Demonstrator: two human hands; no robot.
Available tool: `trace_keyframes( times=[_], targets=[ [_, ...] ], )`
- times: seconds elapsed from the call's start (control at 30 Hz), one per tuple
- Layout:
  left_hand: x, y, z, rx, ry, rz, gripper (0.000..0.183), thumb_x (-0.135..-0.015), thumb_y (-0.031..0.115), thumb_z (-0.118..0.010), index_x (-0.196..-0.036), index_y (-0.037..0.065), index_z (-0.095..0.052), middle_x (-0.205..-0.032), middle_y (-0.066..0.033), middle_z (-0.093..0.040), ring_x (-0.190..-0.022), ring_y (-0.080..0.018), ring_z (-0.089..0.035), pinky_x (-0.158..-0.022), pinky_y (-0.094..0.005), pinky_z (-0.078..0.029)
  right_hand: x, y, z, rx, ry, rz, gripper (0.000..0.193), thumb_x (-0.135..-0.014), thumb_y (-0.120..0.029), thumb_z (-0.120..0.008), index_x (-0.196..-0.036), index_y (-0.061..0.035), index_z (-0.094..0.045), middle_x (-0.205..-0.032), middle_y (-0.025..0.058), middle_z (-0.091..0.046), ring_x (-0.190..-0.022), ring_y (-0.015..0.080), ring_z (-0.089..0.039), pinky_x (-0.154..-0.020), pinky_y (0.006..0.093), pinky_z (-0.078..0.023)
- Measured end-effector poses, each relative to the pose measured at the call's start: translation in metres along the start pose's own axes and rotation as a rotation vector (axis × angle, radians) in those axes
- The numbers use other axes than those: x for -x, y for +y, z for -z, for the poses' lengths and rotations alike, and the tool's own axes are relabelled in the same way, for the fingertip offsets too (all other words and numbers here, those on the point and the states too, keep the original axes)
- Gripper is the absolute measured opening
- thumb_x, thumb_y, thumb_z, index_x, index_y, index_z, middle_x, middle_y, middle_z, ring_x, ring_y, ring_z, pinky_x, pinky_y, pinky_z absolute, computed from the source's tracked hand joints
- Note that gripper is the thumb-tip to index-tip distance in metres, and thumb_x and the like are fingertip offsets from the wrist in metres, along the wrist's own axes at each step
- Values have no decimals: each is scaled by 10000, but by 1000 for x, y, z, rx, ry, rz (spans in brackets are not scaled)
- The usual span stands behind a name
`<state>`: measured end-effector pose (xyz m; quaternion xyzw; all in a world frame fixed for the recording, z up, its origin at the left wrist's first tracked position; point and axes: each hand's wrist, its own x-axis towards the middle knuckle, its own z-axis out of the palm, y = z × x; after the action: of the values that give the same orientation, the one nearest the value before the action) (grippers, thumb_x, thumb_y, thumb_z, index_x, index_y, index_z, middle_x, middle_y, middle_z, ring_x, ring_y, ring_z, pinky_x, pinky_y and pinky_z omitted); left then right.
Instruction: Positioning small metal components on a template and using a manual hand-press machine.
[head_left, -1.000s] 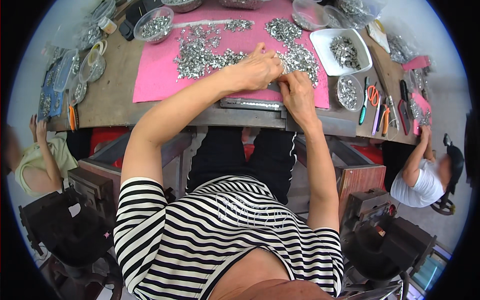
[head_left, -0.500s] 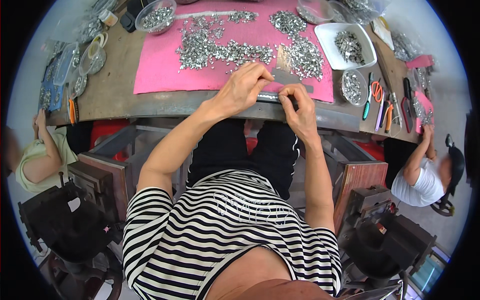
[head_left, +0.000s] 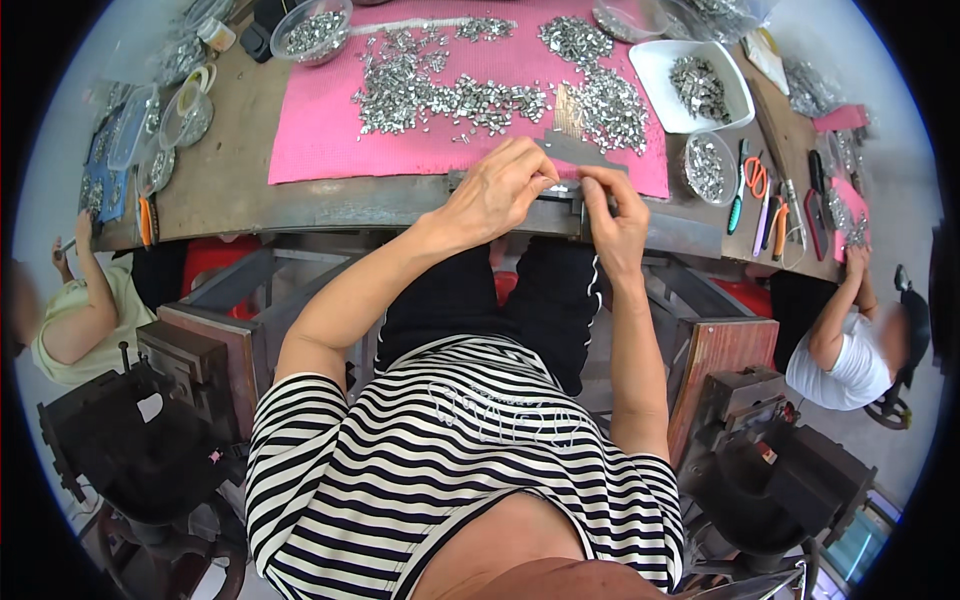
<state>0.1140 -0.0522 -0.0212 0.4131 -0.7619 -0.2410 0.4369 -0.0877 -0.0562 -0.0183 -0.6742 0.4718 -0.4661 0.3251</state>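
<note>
My left hand point(head_left: 500, 192) is over the near table edge, thumb and forefinger closed in a pinch; whatever is between them is too small to make out. Just under its fingertips lies a narrow dark metal strip point(head_left: 560, 197) with small bright pieces on it. Curled at the strip's right end, my right hand point(head_left: 618, 218) has thumb and forefinger tips close together, and its grip is hidden. A flat grey metal plate point(head_left: 575, 151) lies just beyond both hands. Loose small silver metal pieces point(head_left: 490, 103) are heaped farther back on a pink mat point(head_left: 330, 135).
Right of the mat are a white tray point(head_left: 741, 112) and a round clear tub point(head_left: 690, 190), both with metal pieces, then orange-handled scissors point(head_left: 756, 178) and pliers point(head_left: 780, 228). Another tub point(head_left: 345, 30) stands back left. Co-workers sit at left point(head_left: 85, 325) and right point(head_left: 845, 360).
Both my hands have shifted slightly right and toward me. The bright row between them shows less, and an upright metal piece now shows below the strip beside my right thumb.
</note>
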Motion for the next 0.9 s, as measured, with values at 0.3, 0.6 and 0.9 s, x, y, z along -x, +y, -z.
trace_keyframes(
  times=[0.3,0.6,0.9],
  targets=[
    [0,2,-4,-122,28,-62,92,-870,18,-649,-929,11,-579,-887,-122,-559,-842,-333,-577,-748,-429,-475,2,15,0,-15,29,11,110,-951,-36,-655,-1030,-3,-724,-897,62,-673,-774,129,-620,-702,269,-488],
    [4,13,-4,-423,-7,-194,155,-844,65,-687,-975,46,-608,-924,-95,-593,-902,-293,-603,-893,-449,-456,0,7,-3,74,51,77,95,-921,-9,-666,-1002,-6,-717,-870,93,-659,-753,184,-628,-689,308,-492],
    [-43,-27,14,-404,-16,-113,75,-908,144,-680,-979,120,-671,-918,-25,-668,-910,-237,-620,-1039,-499,-328,-6,13,-6,153,63,91,102,-900,-3,-666,-992,-11,-711,-854,105,-656,-767,239,-622,-702,344,-485]
  ],
)
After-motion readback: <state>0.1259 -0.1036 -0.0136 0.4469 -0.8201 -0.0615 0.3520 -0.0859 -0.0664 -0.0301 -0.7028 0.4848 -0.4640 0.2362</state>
